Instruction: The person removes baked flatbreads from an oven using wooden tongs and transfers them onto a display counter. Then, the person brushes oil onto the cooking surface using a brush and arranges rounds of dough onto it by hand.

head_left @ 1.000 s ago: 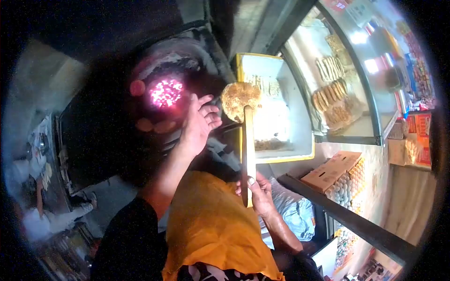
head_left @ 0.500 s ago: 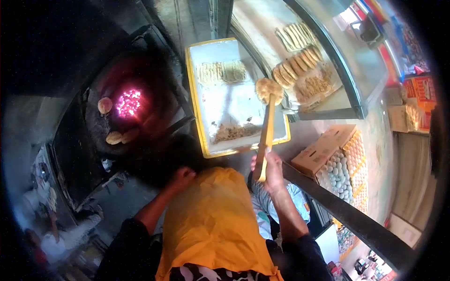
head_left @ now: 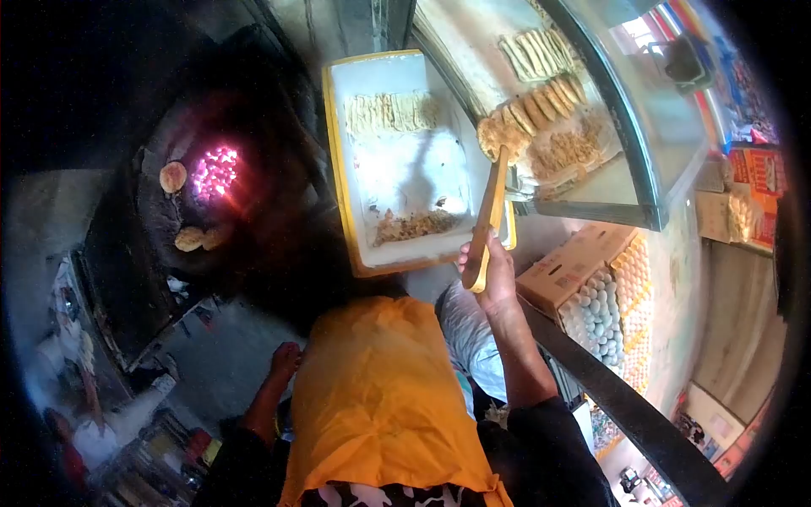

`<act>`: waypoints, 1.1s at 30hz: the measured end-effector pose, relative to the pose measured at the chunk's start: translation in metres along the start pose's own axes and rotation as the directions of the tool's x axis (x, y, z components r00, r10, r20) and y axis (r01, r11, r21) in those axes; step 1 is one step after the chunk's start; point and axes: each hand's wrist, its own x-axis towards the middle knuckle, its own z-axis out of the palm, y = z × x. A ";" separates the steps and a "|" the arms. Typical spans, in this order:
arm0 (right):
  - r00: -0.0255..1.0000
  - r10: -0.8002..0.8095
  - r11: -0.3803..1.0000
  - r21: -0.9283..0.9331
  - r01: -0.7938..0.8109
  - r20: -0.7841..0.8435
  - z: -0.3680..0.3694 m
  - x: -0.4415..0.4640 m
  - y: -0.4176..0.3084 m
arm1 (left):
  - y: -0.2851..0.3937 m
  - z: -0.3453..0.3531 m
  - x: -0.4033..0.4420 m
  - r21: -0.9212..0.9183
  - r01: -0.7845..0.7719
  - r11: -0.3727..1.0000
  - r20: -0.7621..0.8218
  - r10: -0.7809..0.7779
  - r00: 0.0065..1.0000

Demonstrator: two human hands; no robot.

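My right hand [head_left: 492, 270] is closed around a long wooden tool [head_left: 490, 211] that looks like tongs. At its far end is a round browned flatbread [head_left: 492, 139], beside a row of similar breads [head_left: 541, 108] in the glass-sided case [head_left: 646, 190]. Low beside the orange apron [head_left: 376, 380], my left hand [head_left: 285, 358] has its fingers curled, with nothing visible in them. A white box with a yellow rim [head_left: 340, 182] holds pale strips [head_left: 389, 111] and brown crumbs [head_left: 414, 226]. More round breads [head_left: 173, 177] stick to the wall of the dark oven, around glowing coals [head_left: 214, 173].
A dark metal bar [head_left: 625, 410] crosses the lower right, in front of egg trays [head_left: 596, 317] and a cardboard box [head_left: 570, 266]. Crumbs and a pile of strips [head_left: 536, 54] lie in the case. Another person in white [head_left: 97, 439] is at the lower left.
The flatbread on the wooden tool has moved from above the white box, right and up into the case. My left hand has dropped from beside the oven to beside the apron.
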 end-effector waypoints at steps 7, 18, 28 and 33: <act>1.000 0.010 0.999 -0.033 -0.010 -0.001 -0.010 0.000 -0.004 | 0.023 0.033 0.017 0.401 -0.206 0.893 0.014 0.218 0.976; 0.950 -0.311 0.931 0.202 0.305 -0.003 -0.006 0.172 -0.135 | 0.032 0.032 -0.010 0.053 0.094 0.994 -0.066 -0.090 0.994; 0.931 -0.361 0.917 0.162 0.363 -0.044 -0.073 0.365 -0.244 | -0.106 -0.017 -0.027 0.553 -0.130 0.823 0.058 0.118 0.991; 0.912 -0.348 0.925 0.081 0.372 -0.215 -0.067 0.374 -0.268 | -0.126 -0.021 -0.026 0.665 -0.038 0.746 -0.100 0.139 0.985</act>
